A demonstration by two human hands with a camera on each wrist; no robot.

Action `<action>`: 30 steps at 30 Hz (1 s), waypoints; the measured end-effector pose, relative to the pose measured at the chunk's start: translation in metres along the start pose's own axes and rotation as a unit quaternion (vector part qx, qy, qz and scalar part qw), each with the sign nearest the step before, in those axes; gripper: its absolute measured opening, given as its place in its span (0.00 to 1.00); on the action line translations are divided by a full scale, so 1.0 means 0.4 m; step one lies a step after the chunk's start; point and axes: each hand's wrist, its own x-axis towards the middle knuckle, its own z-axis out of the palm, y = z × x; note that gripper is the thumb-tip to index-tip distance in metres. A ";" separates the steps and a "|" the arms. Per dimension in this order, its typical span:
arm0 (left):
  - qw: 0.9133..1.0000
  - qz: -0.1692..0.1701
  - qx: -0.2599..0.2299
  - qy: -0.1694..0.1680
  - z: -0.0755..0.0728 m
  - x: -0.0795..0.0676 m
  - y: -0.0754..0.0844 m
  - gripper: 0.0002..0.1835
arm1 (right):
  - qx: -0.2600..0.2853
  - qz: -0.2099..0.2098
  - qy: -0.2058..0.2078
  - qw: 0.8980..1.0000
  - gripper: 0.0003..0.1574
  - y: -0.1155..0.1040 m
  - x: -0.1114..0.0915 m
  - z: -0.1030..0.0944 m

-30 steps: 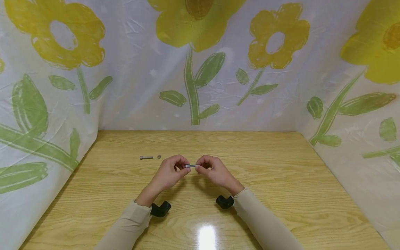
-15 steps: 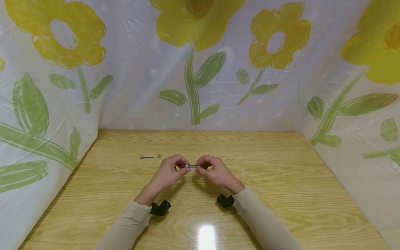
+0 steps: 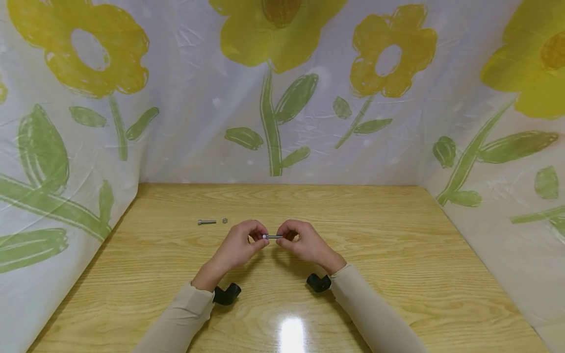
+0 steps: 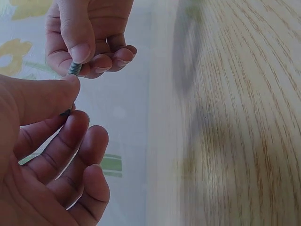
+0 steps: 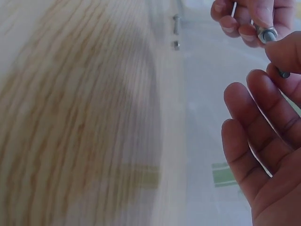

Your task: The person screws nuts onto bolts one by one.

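Observation:
Over the table, my left hand (image 3: 240,242) and right hand (image 3: 306,240) meet at one metal bolt (image 3: 274,237), held level between them. The left thumb and fingers pinch its head end, where a nut (image 5: 267,34) sits round the shaft, right at the left thumb tip in the right wrist view. My right thumb and forefinger pinch the far end of the shaft; the tip shows below that thumb. In the left wrist view, a short stretch of thread (image 4: 74,68) shows between the two thumbs. The other fingers of the right hand (image 5: 263,136) are loosely spread.
A second bolt (image 3: 207,222) lies on the wooden table (image 3: 375,220), left of and beyond the hands, with a loose nut (image 3: 225,220) beside it. Flower-printed cloth (image 3: 198,147) walls the table at the back and sides. Black wrist pieces (image 3: 227,294) stick out at both cuffs.
Both hands keep their pinch on the bolt and have barely moved, dipping slightly toward the person. The second bolt and loose nut stay put.

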 end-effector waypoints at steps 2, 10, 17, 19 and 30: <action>1.000 0.008 0.008 0.001 0.004 0.002 -0.002 0.03 | -0.002 0.000 -0.002 1.000 0.03 0.001 -0.001 -0.002; 0.999 0.019 0.037 0.000 0.013 0.025 -0.010 0.04 | -0.022 -0.005 -0.009 1.000 0.05 0.013 0.013 -0.015; 0.997 0.016 0.075 -0.005 0.013 0.072 -0.023 0.04 | -0.053 0.007 -0.023 0.998 0.02 0.027 0.045 -0.036; 0.996 0.010 0.086 -0.012 0.011 0.085 -0.026 0.04 | -0.057 0.012 -0.027 0.998 0.03 0.033 0.055 -0.040; 0.989 -0.002 0.142 -0.047 0.000 0.147 -0.058 0.04 | -0.100 0.011 -0.057 0.993 0.03 0.076 0.117 -0.055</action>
